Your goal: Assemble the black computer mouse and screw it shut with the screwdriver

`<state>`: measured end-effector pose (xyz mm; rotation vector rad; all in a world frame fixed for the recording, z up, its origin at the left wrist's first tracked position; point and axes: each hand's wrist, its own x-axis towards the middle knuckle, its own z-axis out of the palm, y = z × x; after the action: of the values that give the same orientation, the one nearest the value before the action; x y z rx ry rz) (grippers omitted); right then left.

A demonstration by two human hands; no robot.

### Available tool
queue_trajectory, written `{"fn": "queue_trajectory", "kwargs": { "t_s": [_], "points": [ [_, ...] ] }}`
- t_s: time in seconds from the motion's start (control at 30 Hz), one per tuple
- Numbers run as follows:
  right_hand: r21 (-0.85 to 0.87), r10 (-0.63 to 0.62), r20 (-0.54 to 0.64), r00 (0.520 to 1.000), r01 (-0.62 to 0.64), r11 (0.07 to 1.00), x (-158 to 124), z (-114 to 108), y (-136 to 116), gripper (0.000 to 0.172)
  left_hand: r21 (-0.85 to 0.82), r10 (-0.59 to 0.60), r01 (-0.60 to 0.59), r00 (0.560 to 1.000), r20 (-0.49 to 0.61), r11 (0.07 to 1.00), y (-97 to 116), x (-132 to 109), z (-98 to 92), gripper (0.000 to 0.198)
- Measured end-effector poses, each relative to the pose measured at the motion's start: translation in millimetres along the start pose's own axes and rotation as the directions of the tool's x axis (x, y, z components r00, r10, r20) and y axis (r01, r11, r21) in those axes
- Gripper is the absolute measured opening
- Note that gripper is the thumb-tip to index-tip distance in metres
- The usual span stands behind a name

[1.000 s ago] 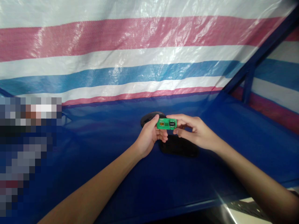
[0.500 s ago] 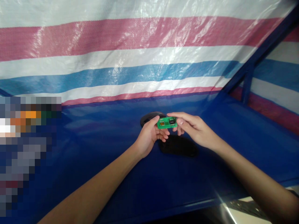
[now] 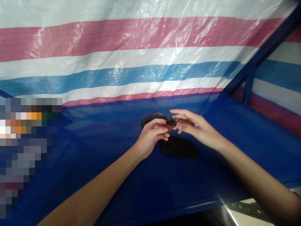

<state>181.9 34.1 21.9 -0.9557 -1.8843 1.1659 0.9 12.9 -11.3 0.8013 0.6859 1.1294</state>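
My left hand (image 3: 150,136) is closed on a small circuit board (image 3: 170,126), pinching its left end between thumb and fingers. An orange-brown face of the board shows, with a black wheel-like part (image 3: 169,121) on top near its right end. My right hand (image 3: 194,124) is at that right end, thumb and fingertips against the board's edge and the index finger stretched out above it. Under the hands lies a black, rounded shell (image 3: 180,147), like half of a computer mouse case. A second dark rounded shell (image 3: 150,117) lies behind my left hand, partly covered by it.
All this is over a blue tabletop (image 3: 113,188) with a raised frame (image 3: 250,84) at the right. A striped red, white and blue plastic sheet (image 3: 131,37) hangs behind. A blurred-out patch covers the left side.
The circuit board has been turned over in my hands: its green face showed before, now the orange-brown one and the wheel. My right fingers have spread a little. The shells have not moved.
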Motion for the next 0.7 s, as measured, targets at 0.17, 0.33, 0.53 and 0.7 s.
{"fn": "queue_trajectory", "kwargs": {
  "t_s": [0.17,0.33,0.53,0.7],
  "points": [
    [0.093,0.05,0.04,0.998,-0.054,0.994,1.4,-2.0,-1.2,0.028,0.086,0.043,-0.04,0.998,-0.035,0.995,-2.4,-0.1,0.9,0.02],
    [0.115,0.099,0.032,0.995,-0.103,0.988,1.5,-2.5,3.4,0.029,0.164,0.051,-0.037,0.995,-0.08,0.986,-4.0,-1.2,3.5,0.03],
    [0.162,0.155,0.001,0.988,-0.153,0.975,2.4,-1.8,2.3,0.034,0.127,0.087,-0.072,0.99,-0.115,0.989,-4.0,-0.8,3.5,0.036],
    [0.228,0.181,0.038,0.983,-0.185,0.956,2.4,-1.1,0.0,0.038,0.07,0.113,-0.105,0.985,-0.13,0.992,-3.9,1.1,0.5,0.03]
  ]
}}
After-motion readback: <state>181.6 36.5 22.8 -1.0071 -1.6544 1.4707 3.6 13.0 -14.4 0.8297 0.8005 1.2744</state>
